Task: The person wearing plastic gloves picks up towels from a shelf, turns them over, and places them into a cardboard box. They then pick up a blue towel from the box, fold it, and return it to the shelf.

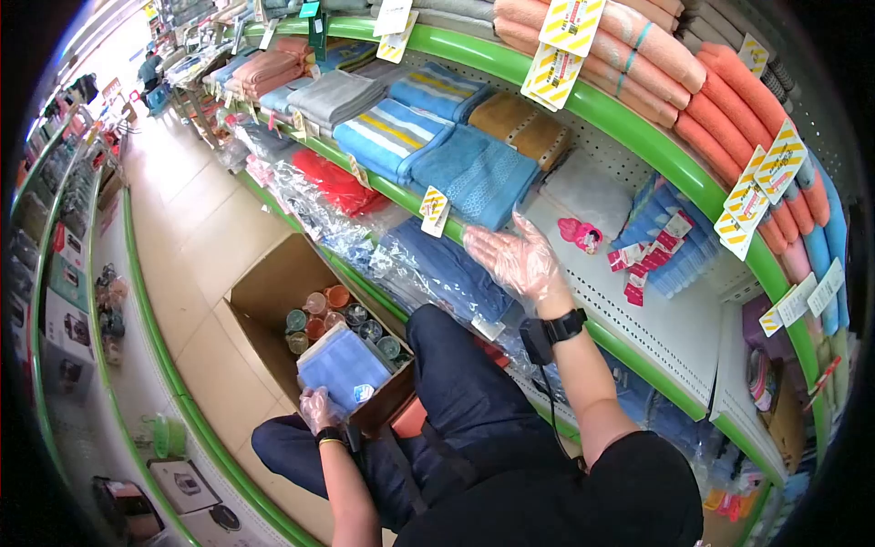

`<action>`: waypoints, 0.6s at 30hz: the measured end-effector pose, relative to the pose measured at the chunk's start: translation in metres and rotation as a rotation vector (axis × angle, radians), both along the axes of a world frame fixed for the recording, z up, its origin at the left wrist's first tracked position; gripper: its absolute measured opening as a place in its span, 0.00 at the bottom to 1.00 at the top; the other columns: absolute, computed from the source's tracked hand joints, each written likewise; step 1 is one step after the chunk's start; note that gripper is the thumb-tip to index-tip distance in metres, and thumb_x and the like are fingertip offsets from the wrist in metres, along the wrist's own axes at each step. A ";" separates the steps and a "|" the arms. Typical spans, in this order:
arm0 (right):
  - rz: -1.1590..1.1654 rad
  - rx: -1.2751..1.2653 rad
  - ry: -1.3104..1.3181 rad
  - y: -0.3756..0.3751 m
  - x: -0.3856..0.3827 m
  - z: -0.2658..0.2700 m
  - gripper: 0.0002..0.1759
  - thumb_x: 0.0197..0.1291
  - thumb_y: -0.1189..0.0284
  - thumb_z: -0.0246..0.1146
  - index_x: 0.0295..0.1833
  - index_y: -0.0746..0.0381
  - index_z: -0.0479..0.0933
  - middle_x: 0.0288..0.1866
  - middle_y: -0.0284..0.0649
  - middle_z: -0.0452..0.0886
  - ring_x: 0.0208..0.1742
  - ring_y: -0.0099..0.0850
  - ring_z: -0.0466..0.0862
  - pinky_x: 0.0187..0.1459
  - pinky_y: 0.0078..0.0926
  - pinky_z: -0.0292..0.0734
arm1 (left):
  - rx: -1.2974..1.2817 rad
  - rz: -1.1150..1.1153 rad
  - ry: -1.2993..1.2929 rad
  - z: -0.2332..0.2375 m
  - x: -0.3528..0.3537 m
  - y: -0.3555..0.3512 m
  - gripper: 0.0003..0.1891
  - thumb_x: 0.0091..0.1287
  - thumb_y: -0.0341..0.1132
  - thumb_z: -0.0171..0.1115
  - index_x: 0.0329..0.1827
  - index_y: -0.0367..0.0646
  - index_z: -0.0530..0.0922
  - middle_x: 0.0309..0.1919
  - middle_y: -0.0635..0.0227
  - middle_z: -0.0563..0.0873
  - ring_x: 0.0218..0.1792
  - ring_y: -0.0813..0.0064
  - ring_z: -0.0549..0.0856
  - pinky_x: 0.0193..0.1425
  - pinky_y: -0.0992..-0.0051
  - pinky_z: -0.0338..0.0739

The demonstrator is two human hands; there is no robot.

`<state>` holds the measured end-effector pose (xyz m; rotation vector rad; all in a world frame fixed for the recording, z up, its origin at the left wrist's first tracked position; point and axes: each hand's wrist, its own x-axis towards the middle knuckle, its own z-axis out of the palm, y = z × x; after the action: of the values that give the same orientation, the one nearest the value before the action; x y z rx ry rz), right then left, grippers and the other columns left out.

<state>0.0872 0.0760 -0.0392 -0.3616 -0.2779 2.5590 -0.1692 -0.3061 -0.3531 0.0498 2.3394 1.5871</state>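
Observation:
My left hand [318,410], in a clear plastic glove, is curled at the near left corner of an open cardboard box [264,305]. Its fingers lie beside a flat blue pack [342,366] with a round white sticker; their tips are partly hidden. The pack rests in the box near several small round jars or cups [316,303] with coloured tops. My right hand [515,260], also gloved, is held out flat with fingers apart and nothing in it. It hovers in front of the shelf, close to a folded blue towel [474,173].
Folded striped towels [394,135] and a brown towel [519,128] share the middle shelf. Coral towels [729,100] sit above, with price tags [766,182] hanging from the green rail. Tagged blue items [661,237] lie to the right. Another shelf [137,310] borders the tiled aisle [173,210].

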 end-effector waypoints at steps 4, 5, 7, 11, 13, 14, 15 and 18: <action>-0.043 -0.006 0.005 0.009 -0.012 0.002 0.34 0.60 0.61 0.57 0.57 0.80 0.57 0.62 0.64 0.60 0.65 0.51 0.62 0.65 0.47 0.59 | 0.189 0.094 -0.123 -0.016 -0.006 0.000 0.24 0.51 0.31 0.63 0.51 0.35 0.68 0.31 0.69 0.75 0.28 0.77 0.73 0.32 0.76 0.70; -0.031 -0.074 0.053 0.019 -0.014 -0.002 0.32 0.59 0.62 0.59 0.58 0.75 0.58 0.62 0.60 0.61 0.65 0.49 0.62 0.64 0.49 0.59 | 0.247 0.087 -0.126 -0.015 -0.005 0.000 0.23 0.51 0.30 0.63 0.51 0.35 0.69 0.31 0.70 0.75 0.28 0.78 0.72 0.32 0.77 0.70; -0.016 -0.139 0.100 0.030 -0.017 -0.001 0.31 0.58 0.63 0.61 0.59 0.71 0.59 0.62 0.57 0.62 0.65 0.48 0.63 0.64 0.52 0.59 | 0.271 0.106 -0.126 -0.007 0.000 0.001 0.22 0.51 0.29 0.63 0.49 0.35 0.69 0.31 0.70 0.75 0.28 0.78 0.73 0.32 0.78 0.69; -0.135 0.193 -0.042 0.042 -0.028 0.026 0.20 0.59 0.67 0.59 0.55 0.61 0.68 0.59 0.43 0.70 0.61 0.43 0.69 0.61 0.52 0.63 | 0.212 0.110 -0.224 0.013 0.000 0.001 0.23 0.51 0.28 0.64 0.50 0.36 0.68 0.30 0.70 0.75 0.26 0.79 0.73 0.30 0.79 0.69; -0.199 0.228 -0.180 0.062 -0.036 0.013 0.28 0.55 0.65 0.64 0.60 0.58 0.64 0.61 0.43 0.68 0.63 0.44 0.67 0.60 0.60 0.59 | 0.244 0.069 -0.290 0.026 0.004 0.002 0.24 0.51 0.29 0.64 0.51 0.36 0.68 0.30 0.70 0.75 0.26 0.80 0.73 0.29 0.79 0.69; -0.242 0.239 -0.257 0.060 -0.039 0.018 0.26 0.52 0.69 0.66 0.57 0.59 0.67 0.57 0.42 0.72 0.59 0.42 0.72 0.60 0.54 0.63 | 0.194 0.102 -0.229 0.045 0.014 0.009 0.23 0.51 0.29 0.64 0.51 0.36 0.68 0.29 0.70 0.75 0.25 0.80 0.73 0.28 0.79 0.69; -0.235 0.237 -0.253 0.067 -0.042 0.014 0.26 0.52 0.69 0.66 0.57 0.59 0.67 0.57 0.42 0.72 0.59 0.42 0.72 0.60 0.54 0.63 | 0.146 0.137 -0.165 0.056 0.018 0.012 0.23 0.51 0.29 0.64 0.50 0.36 0.68 0.28 0.71 0.75 0.24 0.80 0.73 0.27 0.79 0.69; -0.372 0.351 -0.455 0.061 -0.046 0.014 0.19 0.53 0.73 0.63 0.52 0.62 0.71 0.48 0.41 0.78 0.50 0.36 0.78 0.54 0.42 0.73 | 0.295 0.043 -0.126 -0.030 -0.015 -0.004 0.20 0.51 0.28 0.62 0.48 0.34 0.71 0.32 0.68 0.78 0.29 0.77 0.77 0.33 0.77 0.72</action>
<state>0.0412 0.1369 -0.0256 -0.7766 -0.7390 1.9933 -0.1839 -0.3100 -0.3829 -0.0343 2.0104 1.8862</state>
